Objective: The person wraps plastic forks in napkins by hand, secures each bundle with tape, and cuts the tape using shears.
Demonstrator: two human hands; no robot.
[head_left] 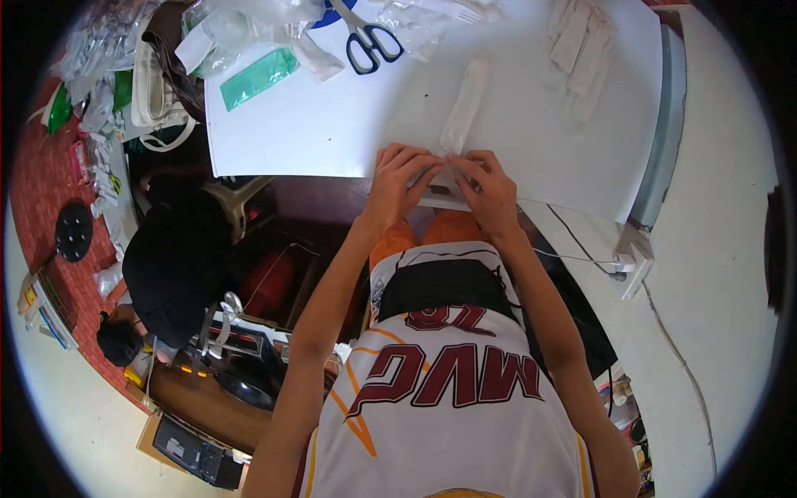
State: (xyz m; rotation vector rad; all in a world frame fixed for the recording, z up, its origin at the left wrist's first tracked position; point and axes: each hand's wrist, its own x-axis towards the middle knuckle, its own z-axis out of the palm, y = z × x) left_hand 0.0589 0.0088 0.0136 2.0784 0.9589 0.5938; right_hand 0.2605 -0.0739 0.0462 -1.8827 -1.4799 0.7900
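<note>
Right at the near edge of the white table (332, 137), a slim white packet (465, 104) lies with its long body pointing away from the person, slightly slanted, its lower end between the two hands. The left hand (398, 176) and the right hand (488, 187) meet there, fingertips pinching that end; the curled fingers cover it, so I can't make out its tip.

Off to the upper right of the table are more pale packets (581, 50), long and flat, overlapping in a loose fan. On the far left it is crowded: crumpled clear plastic (249, 25), glossy and creased, heaps over the corner, with a flat green packet (259, 79) slanted beside it. Scissors (374, 50) with dark looped handles lie beyond the left hand, well apart from it, handles toward the person.

The tabletop is smooth and a little shiny. Against its left side sit a folded dark brown item (174, 50), soft-looking, and a cream bag (154, 95) with a curved strap. A thin dark cable (573, 232) runs near the right forearm to a white socket block (635, 261) by the table's corner. Farther left, a round black seat (75, 231) dotted with holes stands over the red brick-patterned floor (37, 191).
</note>
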